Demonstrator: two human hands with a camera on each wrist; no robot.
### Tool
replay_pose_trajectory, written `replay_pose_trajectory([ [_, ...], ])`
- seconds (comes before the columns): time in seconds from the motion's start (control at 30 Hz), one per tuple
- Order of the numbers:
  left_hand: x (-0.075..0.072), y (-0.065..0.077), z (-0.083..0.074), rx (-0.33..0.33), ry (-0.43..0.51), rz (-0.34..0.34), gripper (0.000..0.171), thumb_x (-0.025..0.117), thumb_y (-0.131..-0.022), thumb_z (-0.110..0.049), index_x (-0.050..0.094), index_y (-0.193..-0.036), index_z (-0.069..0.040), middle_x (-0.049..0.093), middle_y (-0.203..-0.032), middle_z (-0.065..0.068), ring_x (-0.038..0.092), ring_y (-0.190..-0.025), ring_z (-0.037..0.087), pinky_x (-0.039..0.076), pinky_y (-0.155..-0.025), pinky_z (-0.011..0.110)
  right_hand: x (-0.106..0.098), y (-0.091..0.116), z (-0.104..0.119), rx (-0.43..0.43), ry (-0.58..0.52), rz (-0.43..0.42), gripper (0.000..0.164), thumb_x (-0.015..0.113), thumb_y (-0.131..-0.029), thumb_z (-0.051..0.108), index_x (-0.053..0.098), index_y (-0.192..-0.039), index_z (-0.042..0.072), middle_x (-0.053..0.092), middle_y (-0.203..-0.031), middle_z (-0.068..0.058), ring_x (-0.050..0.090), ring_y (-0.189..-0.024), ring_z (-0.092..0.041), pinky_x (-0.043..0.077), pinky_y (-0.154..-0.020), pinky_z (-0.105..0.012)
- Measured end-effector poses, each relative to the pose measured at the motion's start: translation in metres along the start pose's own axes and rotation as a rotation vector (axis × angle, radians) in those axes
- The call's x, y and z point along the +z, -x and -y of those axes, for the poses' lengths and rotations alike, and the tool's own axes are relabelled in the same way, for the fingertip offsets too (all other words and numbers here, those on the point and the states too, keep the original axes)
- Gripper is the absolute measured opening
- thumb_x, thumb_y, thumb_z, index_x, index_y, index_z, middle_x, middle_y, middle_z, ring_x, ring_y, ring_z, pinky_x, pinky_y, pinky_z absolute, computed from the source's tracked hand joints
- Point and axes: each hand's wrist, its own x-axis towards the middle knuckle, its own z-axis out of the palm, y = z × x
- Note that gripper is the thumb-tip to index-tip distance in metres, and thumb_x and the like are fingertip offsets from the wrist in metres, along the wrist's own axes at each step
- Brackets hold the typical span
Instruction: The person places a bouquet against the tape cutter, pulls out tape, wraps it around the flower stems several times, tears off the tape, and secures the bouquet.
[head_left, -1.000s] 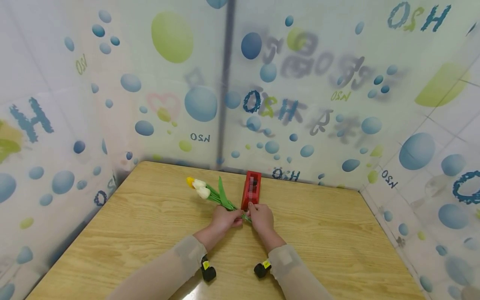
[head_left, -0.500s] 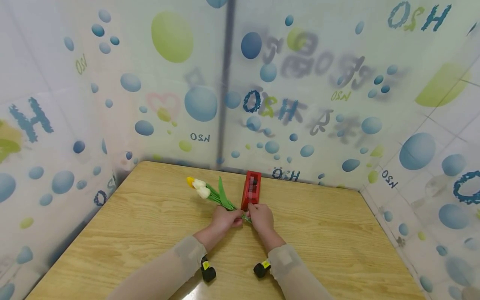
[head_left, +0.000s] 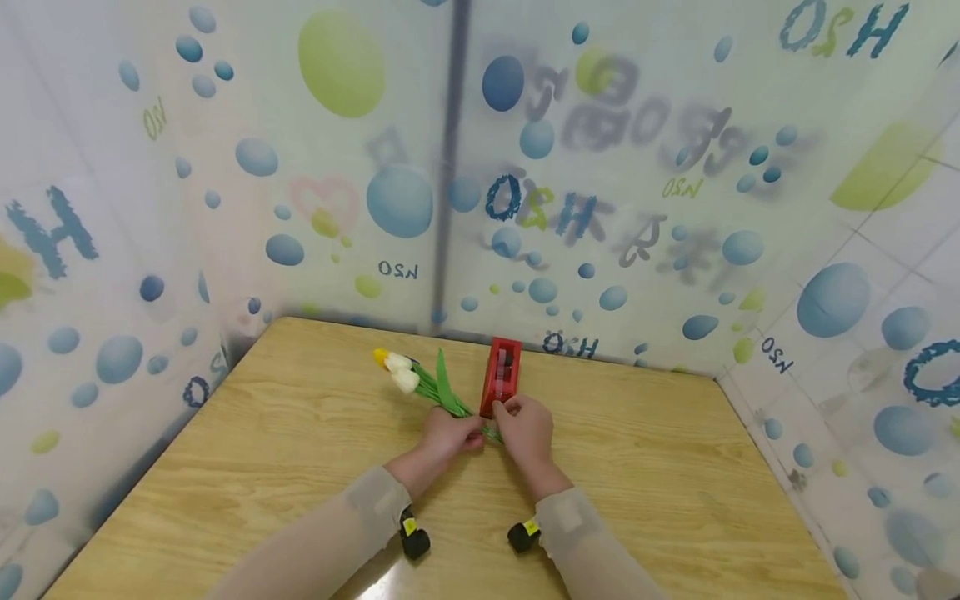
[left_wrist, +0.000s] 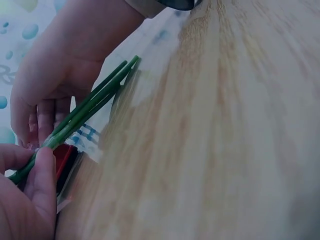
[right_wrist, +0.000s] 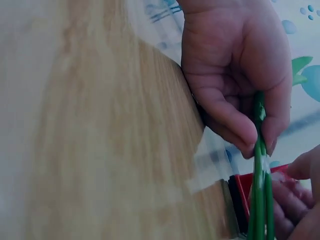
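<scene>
My left hand pinches the green stems of a small bunch of artificial tulips between thumb and fingers. Yellow and white blooms point to the far left, with a broad green leaf beside them. A shiny band of clear tape shows on the stems in the right wrist view. Close to the stem ends, my right hand has thumb and forefinger together, apparently pinching the tape; the contact is partly hidden. Just beyond the hands stands a red tape dispenser with a roll inside.
A wooden table carries everything and meets a patterned wall covering at the back and sides. Each wrist bears a black camera, such as the one below the left sleeve.
My right hand has turned slightly and risen a little at the knuckles. My left hand keeps its grip on the stems. The head view has tilted slightly down.
</scene>
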Motion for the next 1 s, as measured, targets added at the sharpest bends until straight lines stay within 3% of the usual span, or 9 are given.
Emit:
replay_pose_trajectory([
  [0.2,-0.001,0.0,0.0,-0.011,-0.038,-0.006,0.019,0.076,-0.088,-0.002,0.068,-0.104,0.007,0.073,-0.076,0.007,0.072,-0.064,0.01,0.066,-0.063,0.025,-0.001,-0.004,0.003,0.004,-0.154,-0.009,0.019,0.076,-0.099,0.022,0.078,-0.085,0.008,0.076,-0.075,-0.004,0.063,-0.062,-0.009,0.053,-0.056,-0.023],
  [0.33,-0.002,-0.001,0.001,-0.017,-0.016,0.005,0.018,0.075,-0.089,-0.001,0.068,-0.104,0.007,0.074,-0.078,0.008,0.073,-0.065,0.011,0.066,-0.064,0.025,0.002,-0.004,0.003,0.035,-0.244,-0.02,0.013,0.076,-0.099,0.016,0.075,-0.09,0.006,0.077,-0.079,-0.008,0.066,-0.064,-0.008,0.054,-0.056,-0.021],
  [0.5,-0.001,-0.001,0.001,-0.022,-0.002,0.018,0.014,0.074,-0.089,0.001,0.067,-0.101,0.005,0.072,-0.078,0.008,0.071,-0.064,0.01,0.065,-0.063,0.025,0.007,-0.002,0.002,0.2,-0.454,0.037,0.018,0.072,-0.103,0.016,0.072,-0.093,0.0,0.073,-0.074,-0.008,0.067,-0.058,-0.009,0.058,-0.053,-0.02],
  [0.67,0.0,-0.001,0.002,-0.014,-0.005,0.026,0.013,0.074,-0.087,0.002,0.067,-0.097,0.005,0.071,-0.076,0.008,0.071,-0.062,0.01,0.065,-0.062,0.025,0.009,-0.004,0.005,0.342,-0.601,0.034,0.026,0.07,-0.103,0.018,0.073,-0.09,-0.004,0.066,-0.065,-0.001,0.061,-0.053,-0.008,0.054,-0.049,-0.018],
  [0.8,0.0,-0.002,0.002,-0.012,-0.008,0.015,0.013,0.075,-0.086,0.002,0.067,-0.097,0.005,0.072,-0.074,0.007,0.071,-0.062,0.011,0.065,-0.062,0.025,0.012,-0.004,0.01,0.374,-0.624,0.007,0.027,0.07,-0.102,0.016,0.072,-0.083,-0.003,0.063,-0.063,0.0,0.057,-0.053,-0.008,0.048,-0.049,-0.018],
  [1.0,0.0,-0.001,0.002,-0.001,-0.021,0.012,0.013,0.074,-0.088,0.002,0.068,-0.099,0.005,0.073,-0.077,0.008,0.071,-0.065,0.011,0.066,-0.063,0.026,0.019,-0.003,0.016,0.433,-0.573,-0.079,0.025,0.069,-0.096,0.015,0.068,-0.073,0.007,0.061,-0.061,0.002,0.053,-0.053,-0.008,0.043,-0.047,-0.018],
])
